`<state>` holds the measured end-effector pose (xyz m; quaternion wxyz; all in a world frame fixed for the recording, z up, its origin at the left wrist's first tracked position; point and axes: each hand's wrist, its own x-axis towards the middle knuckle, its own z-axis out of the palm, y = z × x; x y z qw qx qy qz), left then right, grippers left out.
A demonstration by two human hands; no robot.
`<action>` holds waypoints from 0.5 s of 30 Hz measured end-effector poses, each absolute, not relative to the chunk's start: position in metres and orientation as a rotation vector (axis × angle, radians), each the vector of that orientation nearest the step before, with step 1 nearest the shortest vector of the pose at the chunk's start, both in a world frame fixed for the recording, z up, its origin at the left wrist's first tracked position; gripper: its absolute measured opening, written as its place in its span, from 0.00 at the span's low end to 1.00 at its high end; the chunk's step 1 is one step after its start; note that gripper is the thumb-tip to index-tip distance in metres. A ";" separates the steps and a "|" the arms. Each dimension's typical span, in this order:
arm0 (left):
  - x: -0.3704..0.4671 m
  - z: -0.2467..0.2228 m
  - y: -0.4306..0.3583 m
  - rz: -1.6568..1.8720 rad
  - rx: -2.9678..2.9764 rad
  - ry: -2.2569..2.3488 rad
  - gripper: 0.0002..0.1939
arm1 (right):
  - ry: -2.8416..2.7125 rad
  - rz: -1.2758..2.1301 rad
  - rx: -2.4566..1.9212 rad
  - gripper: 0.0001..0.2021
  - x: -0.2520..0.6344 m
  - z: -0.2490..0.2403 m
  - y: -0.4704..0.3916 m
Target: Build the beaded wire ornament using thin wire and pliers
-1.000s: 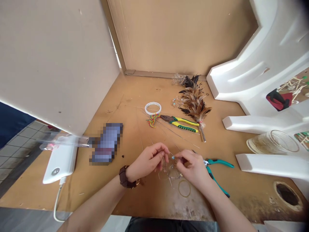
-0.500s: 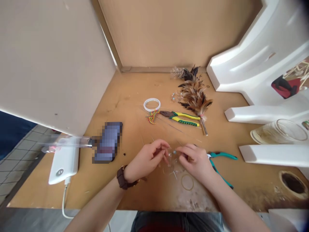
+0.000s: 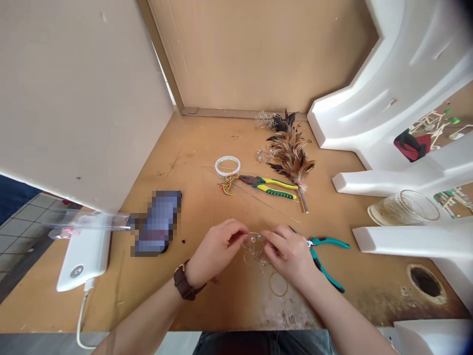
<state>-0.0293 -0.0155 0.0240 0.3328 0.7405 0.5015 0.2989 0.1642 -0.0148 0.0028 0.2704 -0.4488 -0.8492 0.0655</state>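
Now a thin, curved, silvery wire piece strung with small clear and blue beads (image 3: pixel 254 249) is held up between the two hands, just above the wooden tabletop (image 3: pixel 185 305) near its front edge. By the left hand (image 3: pixel 221 241), its near end seems to be pinched between thumb and forefinger; by the right hand (image 3: pixel 286 249), the wire is gripped beside a pale blue bead (image 3: pixel 259 236), the other fingers being curled in. Half a second ago the left fingertips were more loosely parted; now they are drawn together, and a short arc of wire is seen bridging both hands. The blue bead, earlier seen clear of the right fingertips, is now set close against them. The teal-handled pliers (image 3: pixel 321 241) are left lying open beside the right wrist, unmoved, as are the yellow-and-green pliers (image 3: pixel 273 191) beyond, the white ring-shaped roll (image 3: pixel 223 173) and the brown feather duster (image 3: pixel 290 150). On the white power bank (image 3: pixel 86 256), a round grey badge (image 3: pixel 77 271) is carried, its mark too small to be read. The screen of the dark phone (image 3: pixel 158 222) is pixelated, so its content cannot be made out.
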 end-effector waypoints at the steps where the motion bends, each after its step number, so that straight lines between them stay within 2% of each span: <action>1: -0.028 0.022 -0.017 0.812 1.920 1.335 0.06 | -2.277 0.160 -1.203 0.12 0.164 0.003 -0.015; 8: -0.015 0.011 -0.021 1.074 1.785 1.350 0.05 | -2.263 0.040 -1.195 0.12 0.162 0.003 -0.017; 15: -0.007 -0.002 -0.016 1.225 1.588 1.304 0.04 | -2.177 0.149 -1.170 0.12 0.163 -0.001 -0.016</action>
